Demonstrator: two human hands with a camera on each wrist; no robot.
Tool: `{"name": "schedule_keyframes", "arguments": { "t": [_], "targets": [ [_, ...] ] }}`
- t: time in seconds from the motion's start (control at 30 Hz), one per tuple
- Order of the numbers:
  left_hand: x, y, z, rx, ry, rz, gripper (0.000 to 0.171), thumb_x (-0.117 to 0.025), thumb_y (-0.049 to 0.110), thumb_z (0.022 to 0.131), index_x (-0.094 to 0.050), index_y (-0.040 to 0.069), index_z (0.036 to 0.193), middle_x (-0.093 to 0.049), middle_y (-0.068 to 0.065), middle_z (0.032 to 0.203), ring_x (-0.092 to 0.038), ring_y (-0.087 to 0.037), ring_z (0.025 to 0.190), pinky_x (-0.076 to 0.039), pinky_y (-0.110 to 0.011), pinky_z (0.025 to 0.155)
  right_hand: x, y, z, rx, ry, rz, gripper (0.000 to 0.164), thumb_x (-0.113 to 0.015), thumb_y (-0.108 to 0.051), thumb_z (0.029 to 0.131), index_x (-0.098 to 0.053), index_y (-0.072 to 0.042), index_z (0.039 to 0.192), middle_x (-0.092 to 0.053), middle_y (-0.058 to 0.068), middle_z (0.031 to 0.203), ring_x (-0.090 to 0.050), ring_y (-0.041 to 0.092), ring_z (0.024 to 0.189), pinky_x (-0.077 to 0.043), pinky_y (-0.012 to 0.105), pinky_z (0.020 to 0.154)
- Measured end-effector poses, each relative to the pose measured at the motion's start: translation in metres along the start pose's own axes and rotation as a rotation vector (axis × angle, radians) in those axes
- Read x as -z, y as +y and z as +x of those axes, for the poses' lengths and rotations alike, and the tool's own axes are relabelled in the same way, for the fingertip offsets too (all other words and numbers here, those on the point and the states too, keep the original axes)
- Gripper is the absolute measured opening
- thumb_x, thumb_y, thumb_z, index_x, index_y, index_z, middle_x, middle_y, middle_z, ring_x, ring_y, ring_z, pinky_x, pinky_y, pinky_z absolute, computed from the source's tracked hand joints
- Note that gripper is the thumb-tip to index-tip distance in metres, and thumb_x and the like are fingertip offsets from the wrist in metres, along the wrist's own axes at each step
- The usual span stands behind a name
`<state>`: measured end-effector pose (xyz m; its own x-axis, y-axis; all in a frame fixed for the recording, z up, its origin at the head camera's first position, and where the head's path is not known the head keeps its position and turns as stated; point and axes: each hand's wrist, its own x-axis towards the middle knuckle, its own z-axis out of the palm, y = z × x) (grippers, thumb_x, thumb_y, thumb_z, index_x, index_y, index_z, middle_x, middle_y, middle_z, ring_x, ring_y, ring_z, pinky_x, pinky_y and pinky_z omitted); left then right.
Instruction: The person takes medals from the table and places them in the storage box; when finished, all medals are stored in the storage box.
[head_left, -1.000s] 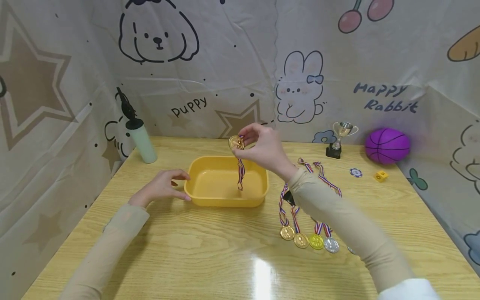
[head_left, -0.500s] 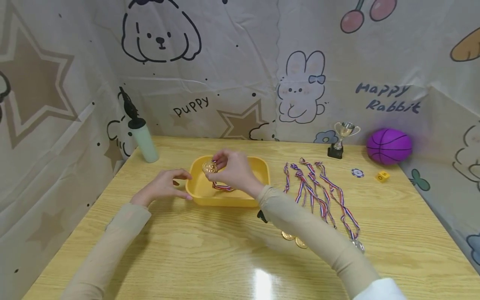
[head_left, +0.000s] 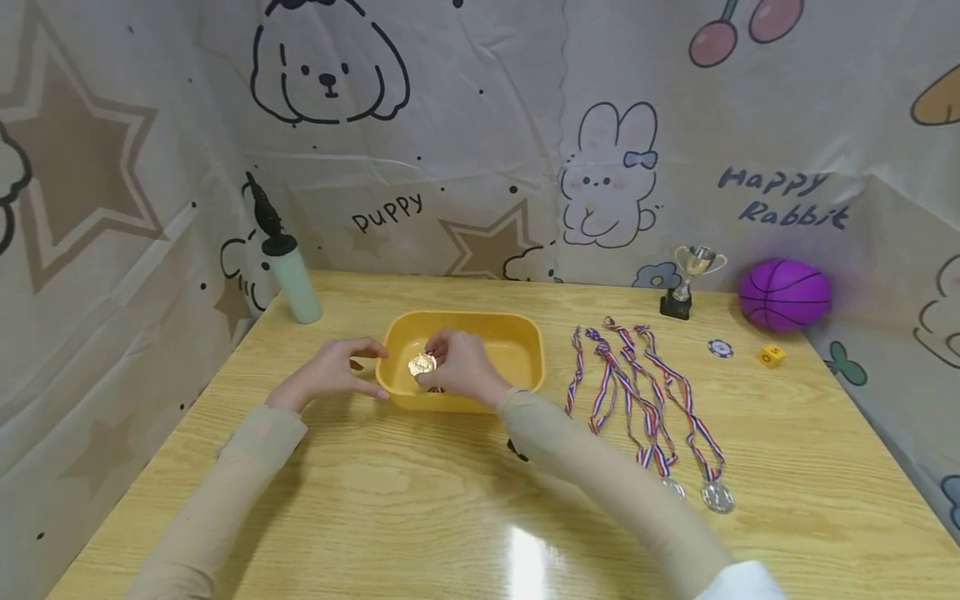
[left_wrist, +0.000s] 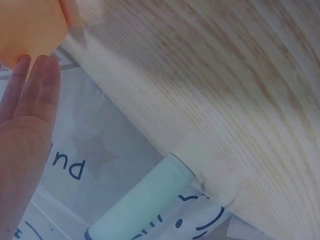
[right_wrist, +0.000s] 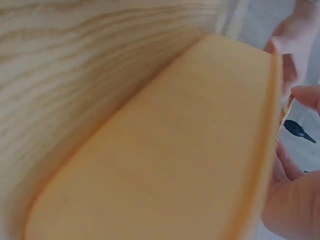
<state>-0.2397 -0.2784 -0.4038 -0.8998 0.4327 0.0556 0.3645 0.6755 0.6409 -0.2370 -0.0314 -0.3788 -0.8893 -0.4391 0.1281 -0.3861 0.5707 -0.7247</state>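
Observation:
In the head view my right hand (head_left: 463, 367) is down inside a yellow plastic basin (head_left: 450, 403), pinching a gold medal (head_left: 422, 366) between thumb and fingers near the left end. Most of that medal's striped ribbon is hidden by the hand. My left hand (head_left: 330, 375) touches the basin's left end, thumb near the front corner; the left wrist view has its fingers lying straight against the orange-looking wall. Right of the basin, several red, white and blue ribbons (head_left: 651, 408) lie on the table, with a silver medal (head_left: 717, 497) at one end. My right forearm covers other medals.
Toward the back right stand a small trophy cup (head_left: 688, 279) and a purple basketball (head_left: 785, 294). A poker chip (head_left: 721, 348) and a yellow die (head_left: 771, 356) lie before them. A pale green cylinder with a black top (head_left: 296, 283) stands back left, by the cloth backdrop.
My right hand has carried the gold medal left and down, from above the basin's back rim to inside it. The left hand keeps its place at the basin's left end.

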Motion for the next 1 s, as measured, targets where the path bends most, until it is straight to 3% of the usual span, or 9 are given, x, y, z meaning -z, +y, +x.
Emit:
{"name": "schedule_keyframes", "arguments": {
  "t": [0.4, 0.63, 1.0],
  "targets": [
    [-0.001, -0.001, -0.001, 0.003, -0.006, -0.008, 0.068, -0.086, 0.039, 0.067, -0.060, 0.006, 0.120, -0.062, -0.010, 0.127, -0.055, -0.034, 0.122, -0.054, -0.049, 0.092, -0.017, 0.006, 0.013, -0.066, -0.066, -0.115, 0.034, -0.081, -0.021, 0.072, -0.068, -0.004, 0.099, -0.068, 0.005, 0.094, -0.060, 0.013, 0.081, -0.052, 0.022, 0.068],
    [0.000, -0.001, -0.002, 0.008, 0.000, -0.006, 0.068, -0.086, 0.039, 0.066, -0.060, 0.008, 0.120, -0.061, -0.010, 0.127, -0.055, -0.033, 0.122, -0.054, -0.048, 0.092, -0.026, 0.015, 0.023, -0.075, -0.110, -0.213, 0.031, -0.079, -0.026, 0.077, -0.069, -0.003, 0.094, -0.067, 0.003, 0.087, -0.055, 0.011, 0.073, -0.049, 0.020, 0.064],
    [-0.001, 0.000, -0.004, -0.001, 0.003, -0.009, 0.065, -0.086, 0.039, 0.068, -0.060, 0.010, 0.120, -0.062, -0.009, 0.126, -0.055, -0.033, 0.121, -0.054, -0.049, 0.092, -0.030, 0.023, 0.028, -0.083, -0.145, -0.214, 0.020, -0.076, -0.021, 0.077, -0.067, -0.004, 0.079, -0.064, 0.002, 0.073, -0.051, 0.011, 0.062, -0.043, 0.018, 0.053]
  ]
}}
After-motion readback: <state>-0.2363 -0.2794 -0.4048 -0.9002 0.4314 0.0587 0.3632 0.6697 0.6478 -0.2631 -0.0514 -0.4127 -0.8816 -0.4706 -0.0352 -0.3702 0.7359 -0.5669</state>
